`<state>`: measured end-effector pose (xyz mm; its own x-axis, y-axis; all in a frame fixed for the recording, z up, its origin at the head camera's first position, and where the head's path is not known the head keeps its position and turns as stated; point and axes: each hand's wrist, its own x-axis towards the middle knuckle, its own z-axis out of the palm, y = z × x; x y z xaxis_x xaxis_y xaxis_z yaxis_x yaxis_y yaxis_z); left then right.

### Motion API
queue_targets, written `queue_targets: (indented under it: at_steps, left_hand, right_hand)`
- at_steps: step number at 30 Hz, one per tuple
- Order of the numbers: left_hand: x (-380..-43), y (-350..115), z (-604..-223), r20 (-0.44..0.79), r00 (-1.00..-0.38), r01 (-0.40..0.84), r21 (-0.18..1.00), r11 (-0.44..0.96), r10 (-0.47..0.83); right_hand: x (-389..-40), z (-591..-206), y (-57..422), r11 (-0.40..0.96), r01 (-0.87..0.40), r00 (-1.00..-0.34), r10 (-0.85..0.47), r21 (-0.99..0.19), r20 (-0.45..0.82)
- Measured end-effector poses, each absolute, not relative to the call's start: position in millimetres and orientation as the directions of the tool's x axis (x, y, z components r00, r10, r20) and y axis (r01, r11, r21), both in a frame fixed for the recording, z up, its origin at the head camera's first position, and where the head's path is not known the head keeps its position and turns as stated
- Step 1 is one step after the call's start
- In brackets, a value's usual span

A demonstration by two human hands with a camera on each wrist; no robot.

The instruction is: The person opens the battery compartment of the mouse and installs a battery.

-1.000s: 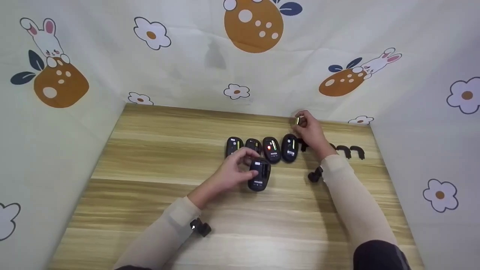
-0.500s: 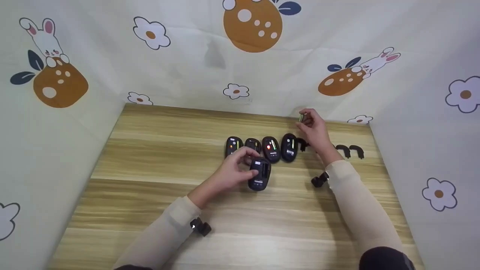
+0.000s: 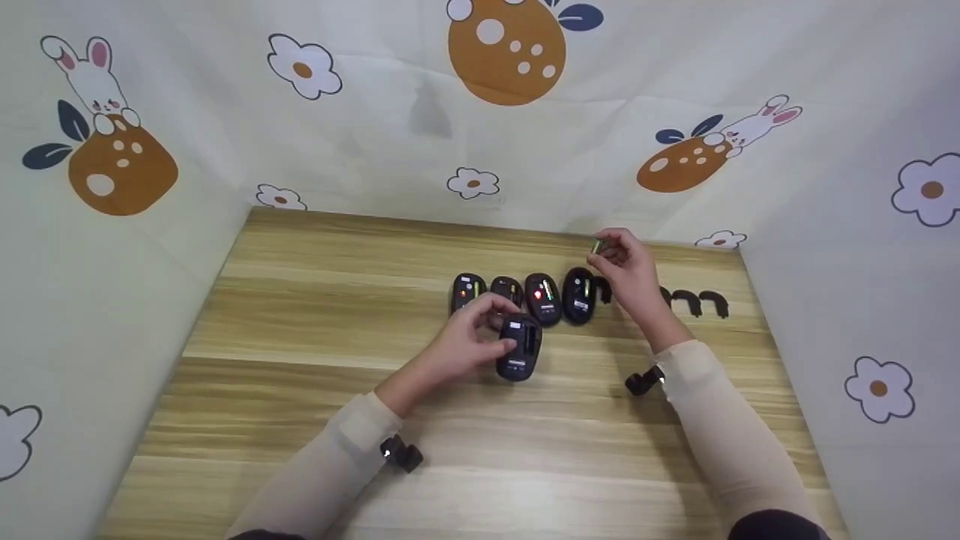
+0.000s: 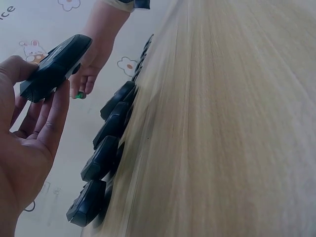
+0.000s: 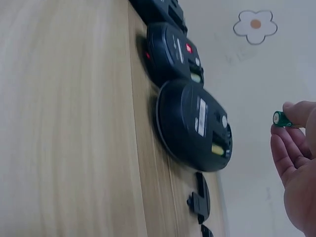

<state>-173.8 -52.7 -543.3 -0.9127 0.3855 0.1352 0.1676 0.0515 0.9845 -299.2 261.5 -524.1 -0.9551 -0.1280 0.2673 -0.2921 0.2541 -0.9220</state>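
Note:
My left hand point(image 3: 466, 339) grips a black computer mouse point(image 3: 519, 352), underside up, with its battery slot uncovered and dark. In the left wrist view the thumb and fingers of that hand pinch the mouse point(image 4: 59, 64) by its sides, raised above the table. My right hand point(image 3: 628, 264) pinches a small green battery point(image 3: 597, 246) between thumb and fingertips, near the table's back edge. One end of the battery point(image 5: 280, 119) faces the camera in the right wrist view. Several upturned mice stand in a row behind my left hand, among them a mouse point(image 3: 579, 296) with a battery in its slot.
Black curved battery covers point(image 3: 686, 302) lie in a row at the right, partly hidden by my right wrist. Another mouse point(image 3: 543, 298) shows a red light. A patterned cloth wall point(image 3: 375, 150) rises behind the wooden table point(image 3: 315, 300).
My right hand, with the battery, has shifted a little right and then back down toward the mice, its forearm drawing back. The left hand and its mouse have stayed in place.

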Motion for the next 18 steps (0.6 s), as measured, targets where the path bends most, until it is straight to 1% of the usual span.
queue_targets:
  at_steps: [7, 18]
  left_hand:
    - [-174, -53, -544, 0.149, -0.912, 0.178, 0.983, 0.042, 0.382]
    - [-174, -52, -545, 0.163, -0.911, 0.186, 0.982, 0.023, 0.380]
  right_hand:
    - [-280, -520, 254, 0.203, -0.286, -0.956, -0.123, -0.936, 0.265]
    - [-253, -508, 240, 0.128, -0.283, -0.951, -0.168, -0.951, 0.260]
